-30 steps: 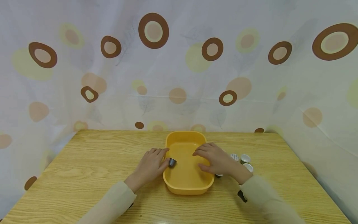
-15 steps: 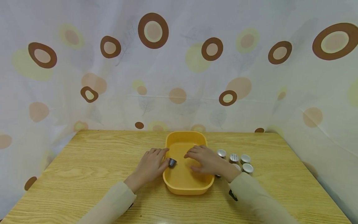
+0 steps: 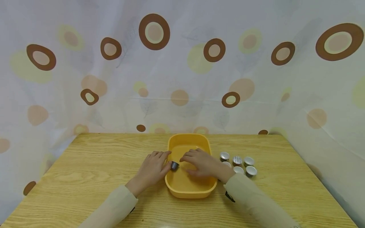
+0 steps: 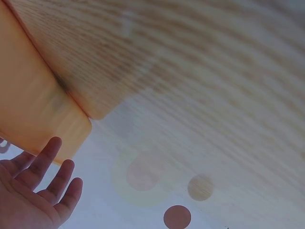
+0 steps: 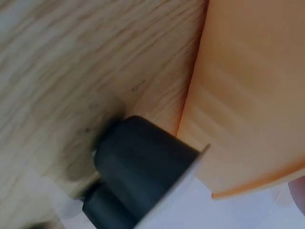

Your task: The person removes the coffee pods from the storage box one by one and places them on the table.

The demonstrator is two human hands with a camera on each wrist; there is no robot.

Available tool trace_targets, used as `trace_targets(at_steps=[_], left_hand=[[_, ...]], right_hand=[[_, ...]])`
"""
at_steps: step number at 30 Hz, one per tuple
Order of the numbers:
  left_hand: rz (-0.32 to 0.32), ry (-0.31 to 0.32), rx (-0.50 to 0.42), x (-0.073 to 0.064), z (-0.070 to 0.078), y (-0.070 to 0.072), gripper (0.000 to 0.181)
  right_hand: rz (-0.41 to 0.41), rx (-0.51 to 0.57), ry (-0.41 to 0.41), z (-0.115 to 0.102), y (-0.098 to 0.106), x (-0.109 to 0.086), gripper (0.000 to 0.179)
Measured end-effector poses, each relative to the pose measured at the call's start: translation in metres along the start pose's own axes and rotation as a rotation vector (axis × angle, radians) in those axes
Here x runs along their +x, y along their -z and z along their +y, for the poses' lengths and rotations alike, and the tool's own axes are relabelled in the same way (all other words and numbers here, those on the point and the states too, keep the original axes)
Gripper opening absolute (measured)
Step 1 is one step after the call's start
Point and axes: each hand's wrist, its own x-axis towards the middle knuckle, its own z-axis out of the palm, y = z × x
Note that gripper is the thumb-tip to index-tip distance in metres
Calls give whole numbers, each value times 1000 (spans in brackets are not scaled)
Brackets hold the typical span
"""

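Note:
A yellow plastic basin [image 3: 191, 193] stands on the wooden table. Inside it, at the left wall, lies a dark coffee capsule [image 3: 175, 166] on its side, right by the left thumb; whether they touch I cannot tell. My left hand [image 3: 152, 168] rests at the basin's left rim, and the left wrist view shows its fingers [image 4: 46, 157] spread. My right hand [image 3: 201, 164] hovers over the basin with loosely bent fingers and nothing visible in them. Its fingertips are a short way right of the capsule. The right palm is hidden.
Right of the basin stand several coffee capsules with pale lids, among them a striped-lid capsule [image 3: 237, 160]. The right wrist view shows a dark capsule [image 5: 145, 164] close to the basin's outer wall. A patterned cloth [image 3: 182, 63] hangs behind the table.
My right hand has moved left across the basin towards the dark capsule, uncovering more of the capsules on the right. The left hand and the dark capsule have stayed put.

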Motion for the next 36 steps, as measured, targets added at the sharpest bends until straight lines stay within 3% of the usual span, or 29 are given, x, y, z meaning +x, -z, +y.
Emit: trace_targets(at_steps=[18,36], left_hand=[[-10,4,2,0,-1,-2,43],[-17,8,14,1,-1,-2,43]], right_hand=[[-110,12,-28,-9,-4,18,41],[-142,-17,-25,-9,-7,27,43]])
